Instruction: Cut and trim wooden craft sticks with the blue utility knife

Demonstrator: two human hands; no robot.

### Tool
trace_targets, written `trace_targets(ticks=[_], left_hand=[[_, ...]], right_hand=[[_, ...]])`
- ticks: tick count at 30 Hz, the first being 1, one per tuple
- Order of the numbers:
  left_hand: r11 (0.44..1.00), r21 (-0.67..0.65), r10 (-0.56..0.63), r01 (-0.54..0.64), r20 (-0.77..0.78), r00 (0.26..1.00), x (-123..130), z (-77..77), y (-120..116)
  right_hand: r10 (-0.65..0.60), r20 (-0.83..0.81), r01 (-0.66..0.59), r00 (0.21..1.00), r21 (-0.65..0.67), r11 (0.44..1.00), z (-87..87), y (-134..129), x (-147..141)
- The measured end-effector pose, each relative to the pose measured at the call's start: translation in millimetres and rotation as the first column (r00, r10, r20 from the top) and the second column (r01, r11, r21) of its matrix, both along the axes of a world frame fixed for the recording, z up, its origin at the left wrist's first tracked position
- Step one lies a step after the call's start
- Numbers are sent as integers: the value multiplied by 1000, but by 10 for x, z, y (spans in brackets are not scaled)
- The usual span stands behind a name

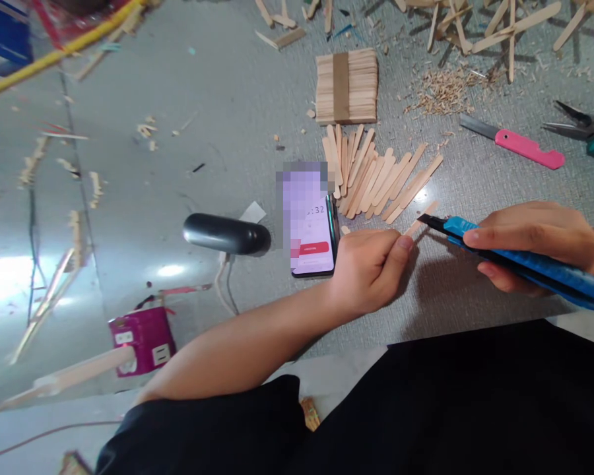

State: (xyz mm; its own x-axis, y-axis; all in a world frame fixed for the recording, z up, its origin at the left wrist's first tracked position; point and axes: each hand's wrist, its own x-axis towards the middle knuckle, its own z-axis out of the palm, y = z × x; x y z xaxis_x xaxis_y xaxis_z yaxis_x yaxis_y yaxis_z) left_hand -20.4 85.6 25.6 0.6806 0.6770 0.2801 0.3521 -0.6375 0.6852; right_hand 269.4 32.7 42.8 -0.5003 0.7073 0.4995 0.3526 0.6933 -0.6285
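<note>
My left hand is closed on a wooden craft stick, thumb and fingers pinching its near end. In my right hand is a blue utility knife, its dark blade pointing left. The blade tip overlaps the stick just beyond my left thumb; whether it presses into the wood I cannot tell. Loose craft sticks lie fanned out beyond my left hand. Behind them stands a bundle of sticks with a brown paper band around it.
A phone and a dark oval device lie to the left. Farther right are a pink folding knife, pliers and wood shavings. A purple power adapter with cables sits near my left forearm.
</note>
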Motion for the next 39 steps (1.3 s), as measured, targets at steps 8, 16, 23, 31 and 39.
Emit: trace_targets(ticks=[8,16,23,31,39], left_hand=[[981,171,-106,97,46,993,36,-32,36],[927,260,-232,270,-167,958,52,-31,-25],[937,260,-199,234,-153,968,49,-42,-26],[970,153,-176,188,-88,980,39,-34,-29],[957,288,-26,45,-68,997,51,-79,-33]], right_hand=[[30,-109,-16,994,127,992,-96,38,43],[-105,-61,109,993,64,992,-50,4,87],[-171,-3,170,985,-61,983,-34,-25,147],[-139,29,141,990,-92,986,1,-11,189],[-146,46,150,988,-91,984,20,26,208]])
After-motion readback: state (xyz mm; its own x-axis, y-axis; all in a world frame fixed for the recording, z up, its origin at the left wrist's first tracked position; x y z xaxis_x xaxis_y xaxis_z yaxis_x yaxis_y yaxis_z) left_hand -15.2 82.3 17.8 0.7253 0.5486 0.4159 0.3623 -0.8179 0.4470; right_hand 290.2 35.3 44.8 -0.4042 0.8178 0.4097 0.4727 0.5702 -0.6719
